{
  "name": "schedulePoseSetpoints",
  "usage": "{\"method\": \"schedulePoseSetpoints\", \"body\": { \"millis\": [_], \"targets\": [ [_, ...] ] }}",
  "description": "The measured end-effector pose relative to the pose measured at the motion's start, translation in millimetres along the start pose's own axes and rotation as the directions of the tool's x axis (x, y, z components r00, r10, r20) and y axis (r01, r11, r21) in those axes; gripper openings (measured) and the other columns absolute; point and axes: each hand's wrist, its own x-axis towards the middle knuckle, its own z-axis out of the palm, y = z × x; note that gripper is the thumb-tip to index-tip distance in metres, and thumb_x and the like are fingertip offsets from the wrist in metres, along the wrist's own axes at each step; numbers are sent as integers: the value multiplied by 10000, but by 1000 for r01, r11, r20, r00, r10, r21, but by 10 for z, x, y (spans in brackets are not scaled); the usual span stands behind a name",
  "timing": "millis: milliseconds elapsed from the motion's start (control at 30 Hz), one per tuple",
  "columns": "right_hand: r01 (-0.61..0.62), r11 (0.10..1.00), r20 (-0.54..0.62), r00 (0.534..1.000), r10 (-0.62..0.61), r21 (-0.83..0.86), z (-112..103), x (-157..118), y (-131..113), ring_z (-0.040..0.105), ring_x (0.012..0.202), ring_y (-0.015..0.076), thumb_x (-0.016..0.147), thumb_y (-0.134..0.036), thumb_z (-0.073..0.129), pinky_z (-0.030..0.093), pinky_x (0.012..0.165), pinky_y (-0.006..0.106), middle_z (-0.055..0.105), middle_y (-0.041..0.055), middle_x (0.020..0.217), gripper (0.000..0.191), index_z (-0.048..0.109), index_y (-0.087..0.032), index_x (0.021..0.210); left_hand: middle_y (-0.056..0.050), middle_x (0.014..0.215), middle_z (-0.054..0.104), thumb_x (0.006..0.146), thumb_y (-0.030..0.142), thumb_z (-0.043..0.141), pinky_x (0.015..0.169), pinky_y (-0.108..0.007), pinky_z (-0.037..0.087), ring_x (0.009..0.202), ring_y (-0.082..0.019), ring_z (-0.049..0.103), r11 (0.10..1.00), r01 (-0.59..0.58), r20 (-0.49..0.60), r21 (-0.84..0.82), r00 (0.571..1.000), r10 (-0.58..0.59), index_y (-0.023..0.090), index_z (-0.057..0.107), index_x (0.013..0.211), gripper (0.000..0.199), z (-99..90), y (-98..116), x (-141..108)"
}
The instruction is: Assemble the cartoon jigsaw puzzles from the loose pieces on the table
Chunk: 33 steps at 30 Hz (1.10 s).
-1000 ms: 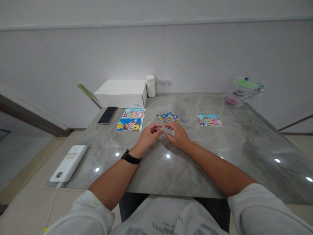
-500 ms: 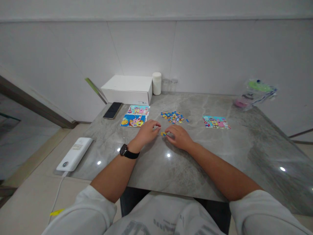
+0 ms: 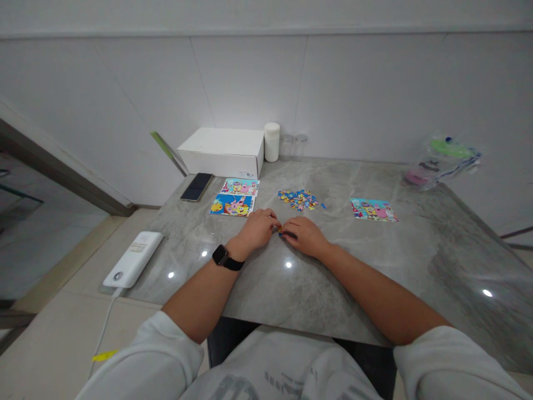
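Note:
My left hand (image 3: 260, 228), with a black watch (image 3: 227, 258) on its wrist, is closed, its fingertips pressed against small jigsaw puzzle pieces (image 3: 280, 231). From the other side my right hand (image 3: 306, 235) pinches the same yellow and blue pieces, low over the table. My fingers hide most of them, so I cannot tell how they fit together. Just beyond my hands lies a pile of loose puzzle pieces (image 3: 298, 199), with a single blue piece (image 3: 323, 206) at its right. A cartoon picture card (image 3: 239, 205) lies beyond my left hand, overlapping another card (image 3: 241, 186).
A third picture card (image 3: 373, 210) lies right on the grey marbled table (image 3: 353, 289). At the back stand a white box (image 3: 220, 151), a white bottle (image 3: 272, 143) and two glasses (image 3: 293, 148). A phone (image 3: 197, 187), a cabled white device (image 3: 134, 259) and a plastic bag (image 3: 441, 162) sit near the edges.
My left hand has moved right and closed at the pieces, meeting my right hand. The right fingers have drawn closer together. The whole view has shifted slightly.

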Motion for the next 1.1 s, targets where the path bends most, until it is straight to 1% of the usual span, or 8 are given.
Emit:
{"method": "schedulePoseSetpoints", "body": {
  "millis": [200, 300, 433, 567, 700, 900, 1000, 1100],
  "targets": [
    [1, 1000, 4, 1000, -1, -14, 19, 0, 4, 660, 985, 224, 977, -228, 693, 451, 870, 355, 760, 73, 1039, 96, 772, -223, 1033, -54, 1189, 725, 978, 162, 582, 981, -420, 500, 1080, -254, 645, 1000, 5, 42, 14, 999, -5, 327, 842, 1083, 325, 6, -2, 1],
    [-6, 1000, 4, 1000, 6, -16, 23, 5, -2, 654, 970, 217, 969, -222, 704, 449, 866, 352, 752, 73, 1042, 97, 778, -221, 1033, -63, 1182, 732, 987, 178, 575, 976, -409, 509, 1065, -250, 656, 1000, -10, 54, 11, 998, 9, 302, 846, 1083, 313, 12, -12, 8],
    [-11, 1000, 1, 1000, 11, -18, 31, 11, -4, 647, 950, 213, 968, -223, 708, 448, 861, 351, 744, 71, 1034, 99, 782, -220, 1032, -75, 1164, 741, 992, 189, 572, 977, -385, 517, 1056, -241, 667, 999, -30, 60, 10, 998, 30, 274, 847, 1092, 305, 15, -27, 13],
    [-3, 1000, 6, 1000, 3, -20, 49, 8, -1, 643, 961, 213, 977, -234, 699, 448, 866, 350, 741, 71, 1027, 97, 785, -223, 1019, -77, 1136, 744, 998, 229, 591, 983, -381, 521, 1047, -236, 673, 999, -43, 60, 12, 997, 42, 281, 846, 1098, 279, 10, -31, 13],
    [7, 1000, 0, 1000, -7, -18, 61, 5, 0, 648, 964, 214, 976, -231, 699, 455, 879, 352, 745, 71, 1037, 102, 791, -222, 1019, -71, 1130, 752, 992, 260, 617, 983, -384, 518, 1053, -240, 675, 999, -29, 48, 13, 998, 29, 288, 845, 1102, 254, 1, -11, 11],
    [6, 1000, -28, 1000, -6, 2, -32, -2, 3, 655, 954, 213, 970, -211, 699, 465, 865, 354, 742, 74, 1035, 114, 804, -231, 1008, -71, 1142, 757, 957, 271, 677, 981, -385, 517, 1047, -244, 681, 1000, 29, 35, -2, 999, -29, 270, 845, 1076, 206, 12, 26, 24],
    [-15, 1000, -39, 999, 14, -18, -94, -18, 13, 655, 945, 213, 976, -216, 692, 465, 856, 352, 736, 73, 1013, 126, 812, -237, 1009, -70, 1134, 758, 945, 252, 688, 985, -386, 515, 1051, -243, 683, 999, 31, 28, -17, 999, -30, 266, 842, 1065, 195, 22, 21, 28],
    [-9, 1000, -28, 1000, 8, -23, -111, -33, 20, 654, 941, 211, 970, -223, 700, 467, 857, 350, 736, 72, 1016, 133, 822, -252, 1016, -71, 1129, 756, 941, 245, 693, 983, -385, 516, 1049, -240, 685, 999, 31, 27, -31, 999, -30, 268, 840, 1059, 190, 28, 9, 28]
  ]
}}
